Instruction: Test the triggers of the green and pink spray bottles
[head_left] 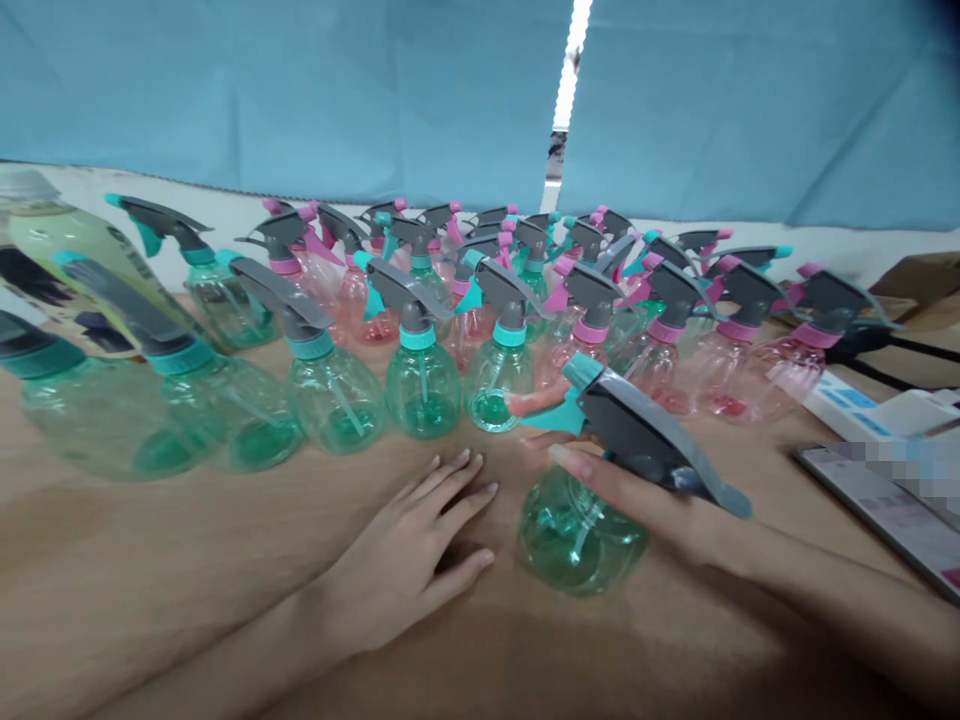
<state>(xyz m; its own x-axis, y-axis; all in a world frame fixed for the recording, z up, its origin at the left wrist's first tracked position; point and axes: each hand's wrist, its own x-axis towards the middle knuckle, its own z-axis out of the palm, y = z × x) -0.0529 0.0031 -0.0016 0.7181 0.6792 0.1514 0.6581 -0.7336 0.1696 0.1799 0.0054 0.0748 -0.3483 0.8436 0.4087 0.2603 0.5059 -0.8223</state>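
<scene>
My right hand (622, 485) is wrapped round the neck of a clear green spray bottle (581, 545) with a grey and teal trigger head. That bottle tilts a little, close to the tabletop; whether its base touches the wood I cannot tell. Resting on the wooden table (322, 550), my left hand (409, 535) lies flat with its fingers spread and holds nothing. Just beyond the hands stands a front row of spray bottles, among them a green one (424, 390) with a teal collar and a pink one (731, 370) with a pink collar.
Several more pink and green spray bottles crowd behind the front row. A large labelled bottle (82, 250) stands at the left. At the right lie a phone (877, 500), a white and blue box (855, 400) and black straps. A blue cloth (300, 100) hangs behind.
</scene>
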